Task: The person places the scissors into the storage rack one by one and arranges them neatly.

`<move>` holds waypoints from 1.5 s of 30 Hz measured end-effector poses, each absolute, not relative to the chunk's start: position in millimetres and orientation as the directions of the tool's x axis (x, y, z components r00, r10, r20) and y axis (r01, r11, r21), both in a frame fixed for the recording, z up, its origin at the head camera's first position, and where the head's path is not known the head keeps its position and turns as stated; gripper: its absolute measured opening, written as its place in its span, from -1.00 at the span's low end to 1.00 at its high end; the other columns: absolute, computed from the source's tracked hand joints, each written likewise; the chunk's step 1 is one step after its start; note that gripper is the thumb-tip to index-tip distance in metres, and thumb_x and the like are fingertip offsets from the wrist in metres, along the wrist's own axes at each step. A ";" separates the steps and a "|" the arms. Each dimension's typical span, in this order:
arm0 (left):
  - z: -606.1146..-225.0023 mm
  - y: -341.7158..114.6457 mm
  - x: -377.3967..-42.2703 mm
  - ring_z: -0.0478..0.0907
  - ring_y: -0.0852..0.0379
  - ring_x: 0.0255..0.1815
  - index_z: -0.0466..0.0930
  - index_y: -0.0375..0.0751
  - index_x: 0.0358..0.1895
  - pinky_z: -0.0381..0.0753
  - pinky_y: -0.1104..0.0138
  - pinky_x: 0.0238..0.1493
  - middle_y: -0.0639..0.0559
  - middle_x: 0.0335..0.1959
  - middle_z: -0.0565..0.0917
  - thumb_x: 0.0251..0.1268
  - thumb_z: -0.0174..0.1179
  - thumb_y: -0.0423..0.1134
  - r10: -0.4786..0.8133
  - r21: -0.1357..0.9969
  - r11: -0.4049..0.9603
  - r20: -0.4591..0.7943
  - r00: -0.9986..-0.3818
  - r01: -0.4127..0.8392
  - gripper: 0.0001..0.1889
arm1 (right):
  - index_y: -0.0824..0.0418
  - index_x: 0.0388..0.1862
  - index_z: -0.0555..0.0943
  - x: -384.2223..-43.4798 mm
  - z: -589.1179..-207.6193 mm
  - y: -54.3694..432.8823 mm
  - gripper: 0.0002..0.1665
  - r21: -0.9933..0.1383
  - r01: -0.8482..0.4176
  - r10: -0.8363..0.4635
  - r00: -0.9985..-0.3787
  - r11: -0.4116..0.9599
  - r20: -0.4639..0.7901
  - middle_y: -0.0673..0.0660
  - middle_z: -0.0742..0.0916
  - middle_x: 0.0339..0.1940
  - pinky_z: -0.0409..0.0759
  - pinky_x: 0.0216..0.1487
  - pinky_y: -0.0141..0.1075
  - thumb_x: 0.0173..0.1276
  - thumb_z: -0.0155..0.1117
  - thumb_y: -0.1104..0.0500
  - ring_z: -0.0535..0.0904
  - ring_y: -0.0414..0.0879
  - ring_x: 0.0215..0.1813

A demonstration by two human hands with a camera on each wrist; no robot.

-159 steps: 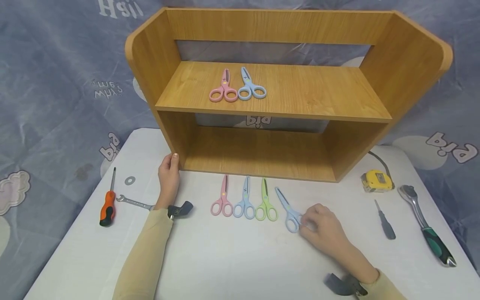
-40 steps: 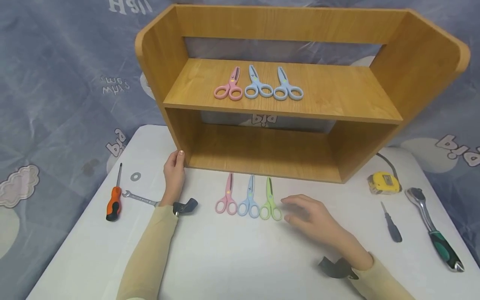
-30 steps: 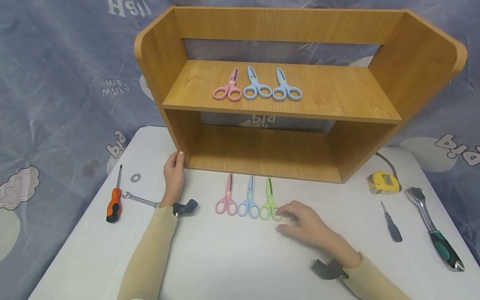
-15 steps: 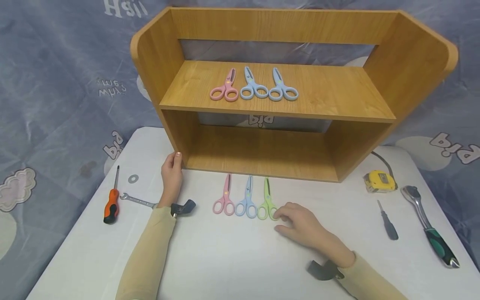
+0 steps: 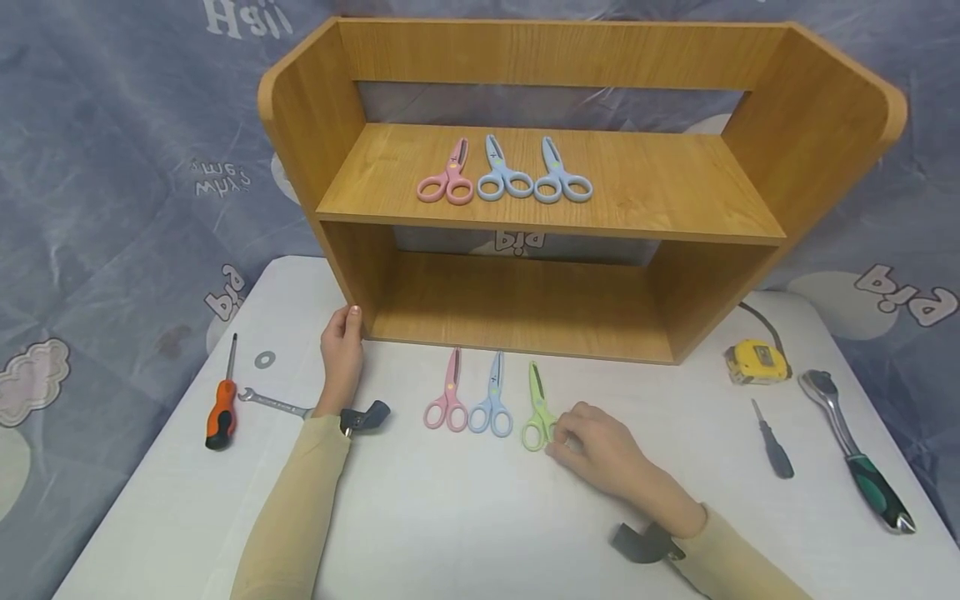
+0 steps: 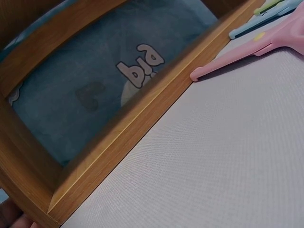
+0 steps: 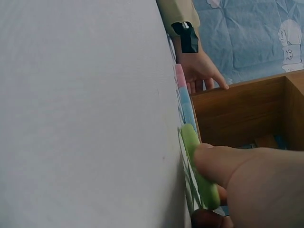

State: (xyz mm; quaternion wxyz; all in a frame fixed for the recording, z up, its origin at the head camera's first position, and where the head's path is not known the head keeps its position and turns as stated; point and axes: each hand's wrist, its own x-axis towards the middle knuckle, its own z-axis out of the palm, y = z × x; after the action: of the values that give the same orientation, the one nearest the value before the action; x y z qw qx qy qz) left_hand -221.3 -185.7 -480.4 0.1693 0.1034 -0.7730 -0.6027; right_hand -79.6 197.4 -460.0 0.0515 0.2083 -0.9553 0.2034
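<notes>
Green scissors lie at the right end of a row on the white table, turned slightly, blades toward the shelf. My right hand pinches their right handle loop between thumb and fingers; the right wrist view shows the thumb on the green handle. Left of them lie blue scissors and pink scissors. My left hand holds the lower left side panel of the wooden shelf, thumb at its front edge; most of its fingers are hidden in the left wrist view.
On the upper board lie pink scissors and two blue ones, the rightmost blue scissors beside the other. At left are an orange screwdriver, a wrench and a washer. A tape measure, small screwdriver and ratchet lie right.
Blue scissors from the row's right end now lie on the upper board. The right hand has since come to the green scissors and drawn them slightly right and nearer. The left hand stays put.
</notes>
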 end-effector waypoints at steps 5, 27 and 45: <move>-481.6 -186.2 -220.6 0.49 -0.11 0.34 0.43 -0.26 0.40 0.52 0.09 0.25 -0.24 0.34 0.55 0.62 -0.11 0.15 -0.351 0.965 0.257 0.137 -0.926 0.045 -0.40 | -0.07 -0.53 0.44 -81.2 -461.7 198.7 -0.64 -0.398 -0.404 -0.360 -0.915 0.824 0.184 -0.16 0.52 -0.47 0.35 -0.40 -0.44 0.25 0.49 0.02 0.32 -0.31 -0.39; -480.1 -186.8 -221.4 0.46 -0.13 0.40 0.42 -0.22 0.41 0.49 -0.01 0.34 -0.22 0.37 0.53 0.62 -0.12 0.17 -0.354 0.963 0.268 0.126 -0.927 0.029 -0.40 | 0.00 -0.62 0.31 -85.3 -463.8 202.4 -0.44 -0.454 -0.424 -0.361 -0.906 0.784 0.223 -0.20 0.40 -0.57 0.22 -0.44 -0.47 0.08 0.60 -0.01 0.24 -0.35 -0.46; -481.9 -187.7 -221.4 0.47 -0.12 0.36 0.41 -0.25 0.42 0.49 0.05 0.26 -0.24 0.36 0.53 0.62 -0.12 0.15 -0.347 0.968 0.248 0.129 -0.929 0.042 -0.40 | 0.10 -0.17 0.78 -83.9 -460.0 205.6 -0.67 -0.648 -0.468 -0.420 -0.875 0.600 0.243 -0.17 0.60 -0.44 0.45 -0.39 -0.43 0.05 0.55 0.33 0.38 -0.38 -0.40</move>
State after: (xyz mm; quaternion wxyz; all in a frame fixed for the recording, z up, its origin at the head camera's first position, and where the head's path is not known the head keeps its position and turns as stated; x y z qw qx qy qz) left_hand -221.4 -187.7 -481.9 0.1608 0.0987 -0.7735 -0.6050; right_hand -83.9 205.6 -460.0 0.0327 0.2483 -0.8939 0.3717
